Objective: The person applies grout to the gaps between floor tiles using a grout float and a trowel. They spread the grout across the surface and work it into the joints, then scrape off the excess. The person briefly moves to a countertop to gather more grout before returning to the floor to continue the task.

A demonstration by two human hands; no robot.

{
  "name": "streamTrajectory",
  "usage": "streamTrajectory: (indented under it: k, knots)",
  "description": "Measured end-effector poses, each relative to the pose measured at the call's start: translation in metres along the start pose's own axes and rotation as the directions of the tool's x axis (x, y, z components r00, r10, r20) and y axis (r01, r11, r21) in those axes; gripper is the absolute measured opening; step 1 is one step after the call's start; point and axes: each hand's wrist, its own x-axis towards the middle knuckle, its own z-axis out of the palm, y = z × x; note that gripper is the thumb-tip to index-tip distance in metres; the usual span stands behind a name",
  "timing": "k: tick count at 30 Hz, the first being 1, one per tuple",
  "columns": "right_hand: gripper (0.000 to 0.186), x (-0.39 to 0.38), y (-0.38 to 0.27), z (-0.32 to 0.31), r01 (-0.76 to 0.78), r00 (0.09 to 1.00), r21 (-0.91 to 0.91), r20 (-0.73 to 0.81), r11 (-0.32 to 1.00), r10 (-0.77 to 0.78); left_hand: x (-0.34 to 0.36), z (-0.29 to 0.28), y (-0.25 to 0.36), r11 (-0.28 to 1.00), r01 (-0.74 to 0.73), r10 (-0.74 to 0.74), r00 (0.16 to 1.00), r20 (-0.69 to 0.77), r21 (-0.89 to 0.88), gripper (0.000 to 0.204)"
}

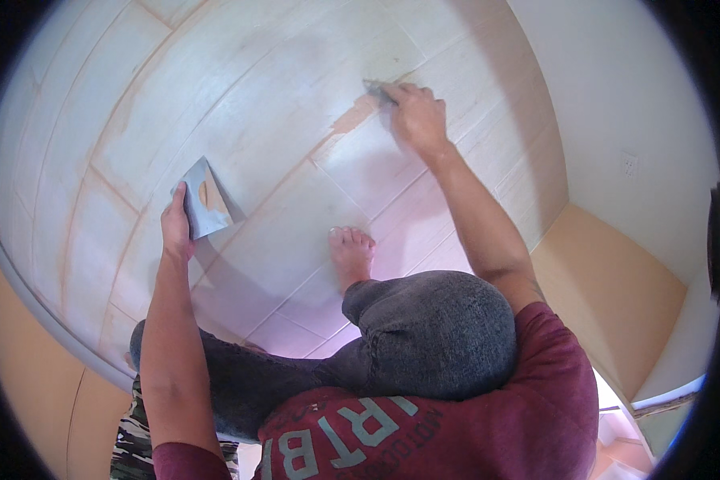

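Observation:
My left hand [178, 220] is closed on a flat grey metal plate [200, 220] with a smear of tan paste on it, held over the pale tiles [264, 96] at left of centre. My right hand [418, 118] is closed on a small dark scraper [378, 90], its edge against the tiles at upper centre, beside a patch of tan paste [348, 120]. Tan lines run along several tile joints. My bare foot [350, 252] rests on the tiles between my hands, below my right hand.
My bent knee [448, 328] fills the lower centre. A white wall [616, 96] with an outlet [629, 166] stands at right, above a beige surface [600, 288]. A grey curved edge [32, 296] bounds the tiles at left. Camouflage fabric [124, 436] shows at lower left.

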Motion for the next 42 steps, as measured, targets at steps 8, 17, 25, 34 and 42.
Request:
streamTrajectory:
  k: [8,17,25,34,42]
  knots:
    - [0.045,-0.054,-0.071,0.010,0.238,0.971,-0.055,0.029,0.970,-0.236,0.007,-0.006,-0.004,1.000,0.017,-0.017,1.000,0.002,-0.001,0.067]
    - [0.062,-0.044,-0.012,-0.003,0.372,0.928,-0.033,0.027,0.928,-0.371,0.015,-0.005,-0.006,0.999,0.020,-0.019,0.998,0.053,-0.027,0.063]
    - [0.081,0.038,0.120,0.006,0.267,0.946,-0.188,-0.136,0.945,-0.295,0.009,0.001,-0.003,1.000,0.013,-0.013,1.000,0.013,-0.009,0.061]
    - [0.068,0.036,0.138,-0.005,0.105,0.994,-0.132,-0.023,0.986,-0.109,0.021,-0.004,-0.012,1.000,0.013,-0.013,1.000,-0.016,0.015,0.066]
    - [0.048,0.072,0.107,-0.006,-0.133,0.991,-0.092,-0.034,0.987,0.131,0.020,-0.005,-0.012,0.999,0.034,-0.034,0.999,0.007,-0.015,0.068]
